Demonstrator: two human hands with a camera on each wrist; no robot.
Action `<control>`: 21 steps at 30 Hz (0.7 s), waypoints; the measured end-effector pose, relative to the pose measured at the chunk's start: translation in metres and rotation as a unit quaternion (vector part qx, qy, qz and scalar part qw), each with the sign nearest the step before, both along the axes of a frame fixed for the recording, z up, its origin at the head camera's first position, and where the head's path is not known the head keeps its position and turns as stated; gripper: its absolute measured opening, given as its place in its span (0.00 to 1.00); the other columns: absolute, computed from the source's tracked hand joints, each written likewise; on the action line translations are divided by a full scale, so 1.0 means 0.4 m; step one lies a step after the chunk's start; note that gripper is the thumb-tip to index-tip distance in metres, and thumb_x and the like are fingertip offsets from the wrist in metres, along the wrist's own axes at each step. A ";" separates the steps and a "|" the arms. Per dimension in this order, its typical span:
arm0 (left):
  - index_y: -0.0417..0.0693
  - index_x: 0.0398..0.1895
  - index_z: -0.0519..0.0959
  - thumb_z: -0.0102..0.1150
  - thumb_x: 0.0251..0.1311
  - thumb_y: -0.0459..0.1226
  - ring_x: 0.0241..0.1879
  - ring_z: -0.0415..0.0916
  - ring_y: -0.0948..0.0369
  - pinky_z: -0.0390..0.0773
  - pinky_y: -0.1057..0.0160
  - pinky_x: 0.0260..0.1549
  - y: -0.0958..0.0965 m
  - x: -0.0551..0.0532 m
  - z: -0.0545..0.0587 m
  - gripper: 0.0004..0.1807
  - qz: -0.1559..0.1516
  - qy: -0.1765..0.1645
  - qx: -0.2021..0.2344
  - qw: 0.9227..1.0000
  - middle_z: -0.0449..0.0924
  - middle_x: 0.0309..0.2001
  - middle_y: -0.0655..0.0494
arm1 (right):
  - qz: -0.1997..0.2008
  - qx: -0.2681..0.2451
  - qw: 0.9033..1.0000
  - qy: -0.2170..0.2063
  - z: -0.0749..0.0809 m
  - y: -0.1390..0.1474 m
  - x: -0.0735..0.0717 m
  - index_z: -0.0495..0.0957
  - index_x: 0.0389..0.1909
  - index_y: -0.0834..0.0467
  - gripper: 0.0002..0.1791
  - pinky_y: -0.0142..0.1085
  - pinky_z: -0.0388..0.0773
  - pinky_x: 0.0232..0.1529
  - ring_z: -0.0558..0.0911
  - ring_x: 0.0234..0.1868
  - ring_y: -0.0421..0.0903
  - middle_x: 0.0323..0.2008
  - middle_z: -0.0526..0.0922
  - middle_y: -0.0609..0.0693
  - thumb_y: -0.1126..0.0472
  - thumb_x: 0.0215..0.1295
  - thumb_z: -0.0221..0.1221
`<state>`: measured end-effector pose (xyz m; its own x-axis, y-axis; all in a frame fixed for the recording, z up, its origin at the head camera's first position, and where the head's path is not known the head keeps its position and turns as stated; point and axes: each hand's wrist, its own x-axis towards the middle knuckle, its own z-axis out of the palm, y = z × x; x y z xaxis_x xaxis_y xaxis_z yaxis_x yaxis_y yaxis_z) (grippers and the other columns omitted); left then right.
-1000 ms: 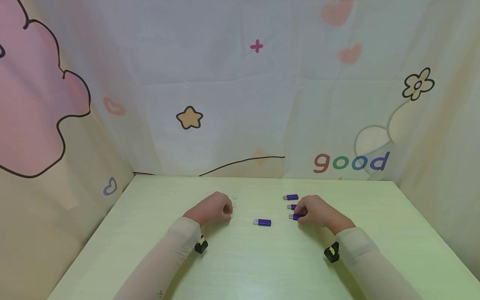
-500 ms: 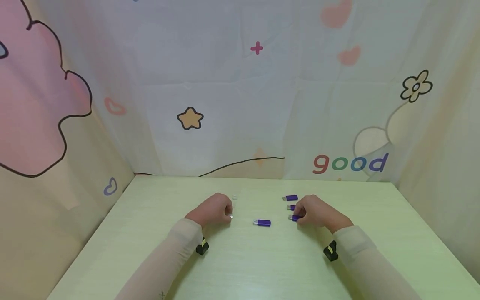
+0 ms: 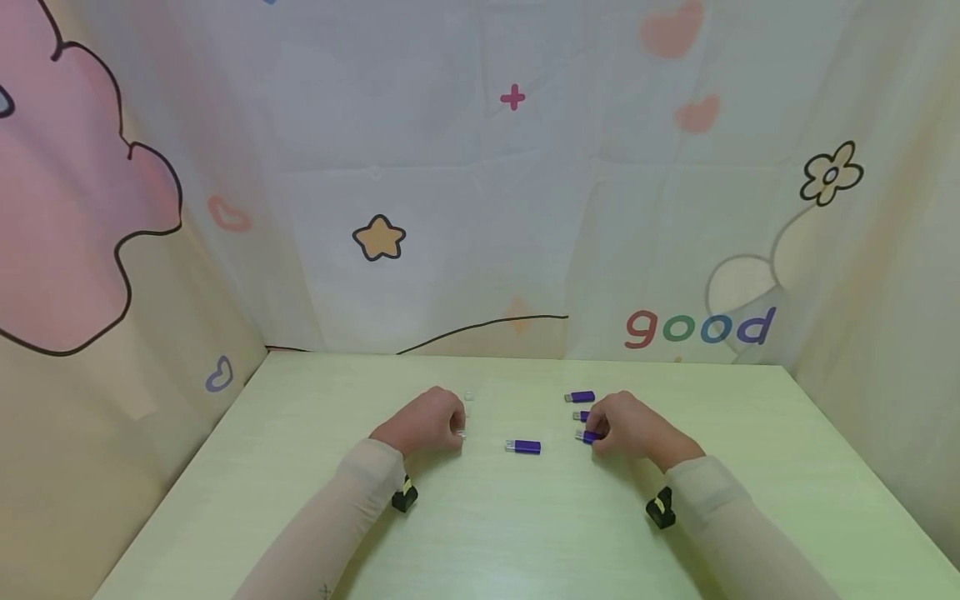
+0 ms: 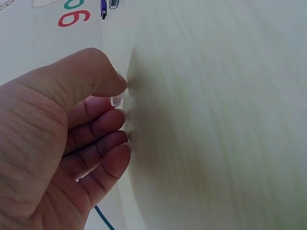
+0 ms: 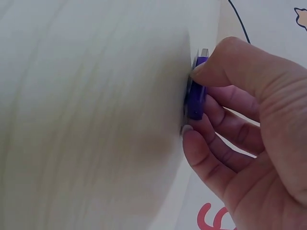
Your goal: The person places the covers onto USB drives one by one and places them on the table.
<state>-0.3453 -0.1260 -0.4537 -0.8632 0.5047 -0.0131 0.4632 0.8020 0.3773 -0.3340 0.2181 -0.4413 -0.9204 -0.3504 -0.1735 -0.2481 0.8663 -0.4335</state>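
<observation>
My left hand (image 3: 427,421) pinches a small clear plastic cap (image 4: 116,100) between thumb and fingers, low over the table. Most of that cap is hidden by the fingers. On the right, my right hand (image 3: 633,427) holds a purple USB flash drive (image 5: 197,98) by thumb and fingers, right at the tabletop, its metal plug pointing left in the head view. Just behind it lies a second purple flash drive (image 3: 582,416), partly covered by the hand. Between the hands rests another purple flash drive (image 3: 527,447) with a clear, shiny left end.
A purple flash drive (image 3: 582,397) lies farthest back in the right column. Behind the left fingers sit a clear cap (image 3: 468,396) and the edge of another clear piece (image 3: 467,414). The pale table (image 3: 495,533) ends at a printed curtain (image 3: 465,250).
Both hands stay almost in place. The clear cap at the left fingertips has turned slightly; the flash drives lie as before, apart from a small shift of the whole view.
</observation>
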 end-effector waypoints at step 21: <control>0.50 0.27 0.81 0.67 0.54 0.29 0.30 0.72 0.65 0.76 0.66 0.34 -0.026 0.003 -0.004 0.06 -0.039 0.025 0.038 0.998 0.78 0.27 0.63 | 0.022 -0.020 0.999 0.027 -0.008 -0.016 0.011 0.82 0.31 0.51 0.11 0.38 0.78 0.44 0.76 0.36 0.45 0.30 0.80 0.44 0.65 0.53 0.74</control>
